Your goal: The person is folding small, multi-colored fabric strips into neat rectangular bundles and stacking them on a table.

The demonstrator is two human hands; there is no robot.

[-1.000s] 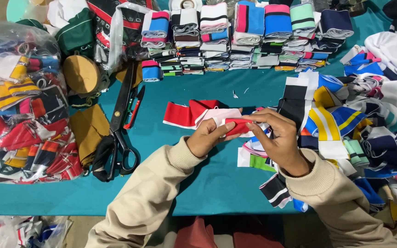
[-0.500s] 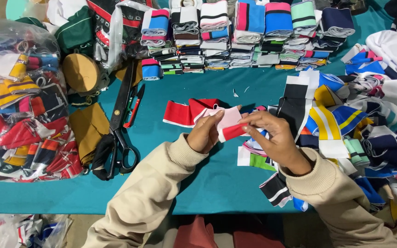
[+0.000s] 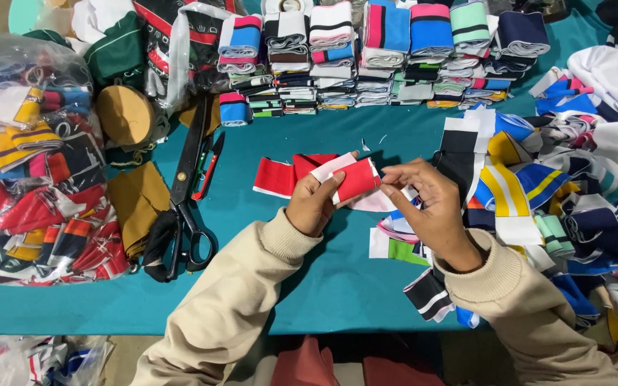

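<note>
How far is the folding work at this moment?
Done: rows of folded striped knit bands are stacked at the table's far edge. In hand: the left hand and right hand hold a red-and-white knit band. Left: a loose heap of coloured bands lies at right.

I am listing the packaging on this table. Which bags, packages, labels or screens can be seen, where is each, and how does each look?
Clear plastic bag: left side, bulging, full of red, yellow and black fabric strips.
Second clear bag: top, left of centre, around dark fabric with red and white stripes.
Crumpled plastic bag: bottom left corner, below the table edge, holding mixed scraps.
No labels, signs or screens show.
</note>
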